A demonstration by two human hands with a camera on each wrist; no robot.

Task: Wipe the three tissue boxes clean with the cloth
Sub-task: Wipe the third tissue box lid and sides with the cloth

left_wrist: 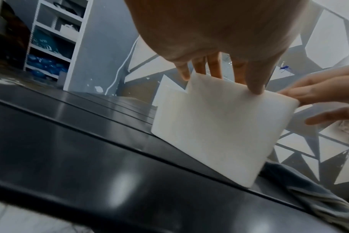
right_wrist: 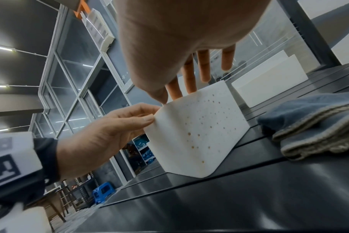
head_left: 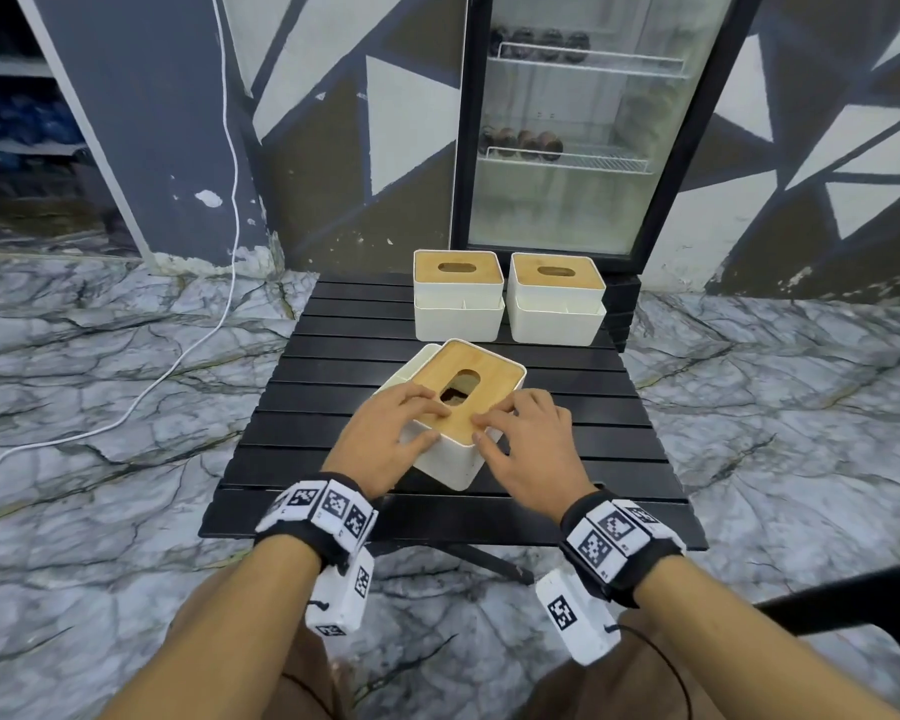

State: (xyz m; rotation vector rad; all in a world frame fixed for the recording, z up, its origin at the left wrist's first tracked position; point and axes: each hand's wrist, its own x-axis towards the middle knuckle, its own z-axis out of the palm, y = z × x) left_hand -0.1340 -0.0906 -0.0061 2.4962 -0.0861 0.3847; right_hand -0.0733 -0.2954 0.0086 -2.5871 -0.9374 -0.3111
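Note:
Three white tissue boxes with wooden lids stand on a black slatted table [head_left: 328, 402]. Two sit side by side at the back, the left one [head_left: 458, 298] and the right one [head_left: 556, 301]. The near box [head_left: 468, 392] lies turned diagonally. My left hand [head_left: 385, 439] grips its near-left corner, fingers on the lid and thumb on the wall. My right hand [head_left: 528, 444] grips the near-right edge the same way. Brown specks dot the box wall [right_wrist: 199, 135]. A folded blue-grey cloth [right_wrist: 319, 124] lies on the table just right of this box, hidden in the head view.
A glass-door fridge [head_left: 567, 148] stands right behind the table. A white cable [head_left: 178, 356] trails over the marble floor at the left. A dark chair part [head_left: 853, 600] juts in at the lower right. Shelving [left_wrist: 52, 39] stands far left.

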